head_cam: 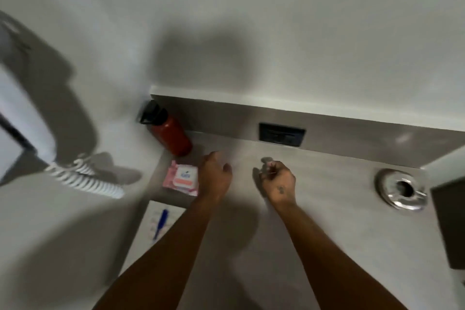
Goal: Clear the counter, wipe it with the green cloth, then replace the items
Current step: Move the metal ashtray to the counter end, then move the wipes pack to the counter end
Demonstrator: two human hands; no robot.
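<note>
Two bare forearms reach forward over a pale grey surface [314, 209]. The left hand [216, 173] hovers with fingers loosely curled and nothing in it, just beside a pink packet of wipes [181, 178] that lies flat near the surface's left edge. The right hand [278, 180] is curled as well; something small may be pinched in its fingertips, but the blur makes it impossible to tell. The two hands are apart, with bare surface between them.

Behind the wipes, a red bottle [173, 137] with a black cap stands in the back left corner, against the raised steel back ledge [352, 128]. Nearer the viewer, on the left edge, lies a white sheet [161, 224] with a blue pen [161, 224] on it. To the right sits a round metal ashtray [401, 190].

No green cloth is in view. Judging by the items lying on the surface, clearing is either barely begun or replacement is under way; the frame does not settle which.

The middle of the surface is open. The left edge drops off right beside the wipes and sheet. A dark object [450, 224] crowds the right side, and a coiled white cord [85, 178] hangs well to the left.
</note>
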